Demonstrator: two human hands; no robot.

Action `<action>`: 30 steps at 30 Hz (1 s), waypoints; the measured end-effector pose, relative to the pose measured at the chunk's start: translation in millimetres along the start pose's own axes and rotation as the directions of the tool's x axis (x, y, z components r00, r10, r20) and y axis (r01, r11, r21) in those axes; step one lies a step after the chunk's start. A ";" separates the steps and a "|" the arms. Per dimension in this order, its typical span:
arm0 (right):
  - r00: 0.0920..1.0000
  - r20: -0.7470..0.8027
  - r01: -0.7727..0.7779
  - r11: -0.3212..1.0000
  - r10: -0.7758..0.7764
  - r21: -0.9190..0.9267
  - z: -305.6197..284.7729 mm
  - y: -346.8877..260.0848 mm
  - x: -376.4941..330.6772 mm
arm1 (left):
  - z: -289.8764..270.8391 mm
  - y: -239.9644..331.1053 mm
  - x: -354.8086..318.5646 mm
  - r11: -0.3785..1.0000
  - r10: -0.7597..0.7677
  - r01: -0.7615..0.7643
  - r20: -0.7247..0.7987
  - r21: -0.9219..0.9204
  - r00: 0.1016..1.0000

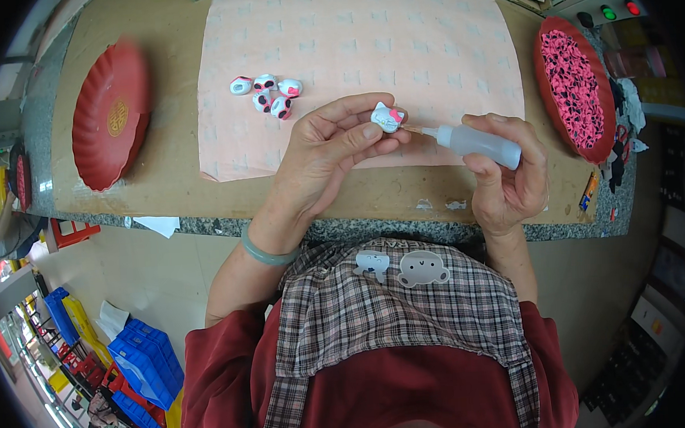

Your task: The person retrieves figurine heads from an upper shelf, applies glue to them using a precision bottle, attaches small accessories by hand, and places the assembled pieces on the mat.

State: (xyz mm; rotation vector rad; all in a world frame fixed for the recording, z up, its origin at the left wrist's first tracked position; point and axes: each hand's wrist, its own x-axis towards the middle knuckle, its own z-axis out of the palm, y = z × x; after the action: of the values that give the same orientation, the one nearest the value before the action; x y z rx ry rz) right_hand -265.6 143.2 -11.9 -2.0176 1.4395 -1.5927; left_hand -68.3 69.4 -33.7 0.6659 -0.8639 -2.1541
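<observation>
Between the thumb and fingers of my left hand point(336, 136) is a small white cat-head figurine point(384, 118) with a pink bow. My right hand point(513, 174) grips a translucent squeeze bottle point(481, 144), tilted so its thin nozzle points left. The nozzle tip reaches the figurine's lower right edge; whether it touches, and whether any liquid comes out, I cannot tell. Left of my hands, several white, pink and black figurine pieces point(265, 84) lie in a loose group on the pale pink patterned sheet point(426, 44).
A red scalloped dish point(110, 126) sits at the left of the table point(177, 200). At the right, another red dish point(606, 131) holds many small pink and black pieces point(573, 74). An orange lighter-like item point(589, 191) lies near the right edge. Blue crates point(148, 363) stand on the floor at left.
</observation>
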 end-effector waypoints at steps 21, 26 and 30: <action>0.999 0.029 -0.026 1.000 0.026 -0.003 -1.2 2.9 -1.1 | -2.7 0.2 0.4 1.000 -0.011 0.011 -0.006 0.012 1.000; 0.999 -0.004 -0.044 0.998 0.045 0.045 -1.1 2.8 -2.1 | -1.1 1.1 0.1 1.000 -0.008 0.009 -0.013 0.017 1.000; 0.999 -0.001 -0.043 0.998 0.043 0.052 -0.9 1.9 -1.6 | -2.0 -0.2 0.5 1.000 0.000 0.000 0.005 0.009 1.000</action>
State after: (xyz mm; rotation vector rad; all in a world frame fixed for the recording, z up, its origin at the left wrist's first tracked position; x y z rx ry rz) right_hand -267.3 143.8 -13.9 -1.9440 1.4171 -1.5983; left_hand -67.4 68.4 -35.3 0.6654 -0.8770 -2.1540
